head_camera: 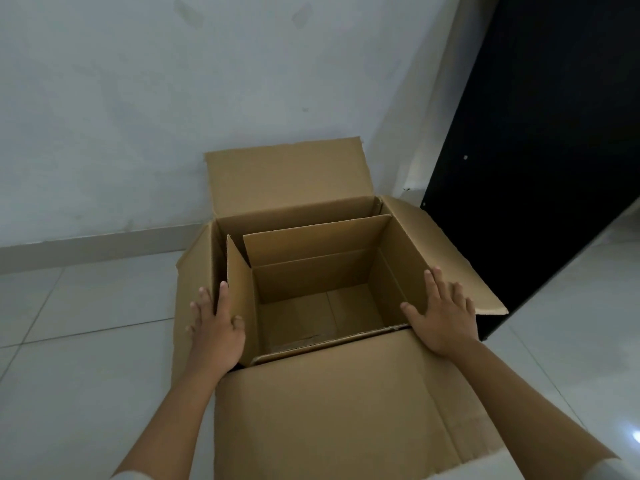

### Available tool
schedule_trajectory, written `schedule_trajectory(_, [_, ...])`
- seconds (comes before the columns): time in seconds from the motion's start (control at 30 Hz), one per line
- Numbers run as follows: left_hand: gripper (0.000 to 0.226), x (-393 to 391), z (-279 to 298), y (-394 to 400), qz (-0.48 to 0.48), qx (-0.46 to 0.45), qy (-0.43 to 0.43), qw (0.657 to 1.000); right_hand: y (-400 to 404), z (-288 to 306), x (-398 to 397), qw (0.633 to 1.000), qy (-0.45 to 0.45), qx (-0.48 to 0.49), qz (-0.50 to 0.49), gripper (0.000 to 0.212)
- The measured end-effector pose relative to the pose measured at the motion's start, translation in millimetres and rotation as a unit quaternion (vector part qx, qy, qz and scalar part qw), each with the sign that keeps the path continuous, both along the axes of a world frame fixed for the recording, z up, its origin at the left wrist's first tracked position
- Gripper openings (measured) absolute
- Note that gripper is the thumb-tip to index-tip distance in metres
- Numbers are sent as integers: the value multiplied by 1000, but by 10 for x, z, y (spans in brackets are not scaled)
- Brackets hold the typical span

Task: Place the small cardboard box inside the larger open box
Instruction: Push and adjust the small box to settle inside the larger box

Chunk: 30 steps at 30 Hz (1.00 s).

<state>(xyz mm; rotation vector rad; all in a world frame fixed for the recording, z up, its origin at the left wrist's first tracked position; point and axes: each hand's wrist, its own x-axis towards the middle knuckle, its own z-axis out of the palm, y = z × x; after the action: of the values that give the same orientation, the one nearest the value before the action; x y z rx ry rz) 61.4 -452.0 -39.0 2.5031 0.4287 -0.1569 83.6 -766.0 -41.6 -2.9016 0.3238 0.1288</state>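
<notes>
The larger open box [294, 178] stands on the floor against the wall, with its four flaps spread outward. The small cardboard box [322, 244] sits inside it, open-topped and empty, and a narrow gap shows at the back and left. My left hand [216, 323] grips the small box's left wall, with the fingers outside between the two boxes and the thumb hooked over the edge. My right hand [445, 315] lies flat with spread fingers against the small box's right side and the big box's right flap, and its thumb touches the small box's corner.
A white wall with a low skirting [97, 244] runs behind the boxes. A tall black panel [540, 150] stands close on the right, almost touching the right flap. Pale floor tiles [86, 358] lie to the left and right. The near flap covers the floor in front of me.
</notes>
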Motion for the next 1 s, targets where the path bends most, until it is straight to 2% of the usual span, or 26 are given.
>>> schedule_trajectory(0.3, [63,-123,53,-99,23,3,15,1000,-65,-19,8,1000,-1,11,-2,72])
schedule_trajectory(0.43, [61,-286,46,-189,45,-15,-8,999,-68,-14,13,1000,-10,24,-2,71])
schedule_trajectory(0.67, [60,-99,33,-235,21,-26,-23,999,-150,-26,86,999,-22,34,-15,70])
schedule_trajectory(0.83, [59,99,50,-334,14,-16,-21,1000,-241,-18,195,999,-17,28,-35,69])
schedule_trajectory(1.0, [58,236,2,-402,16,38,-8,999,-284,-46,328,996,-48,30,-73,75])
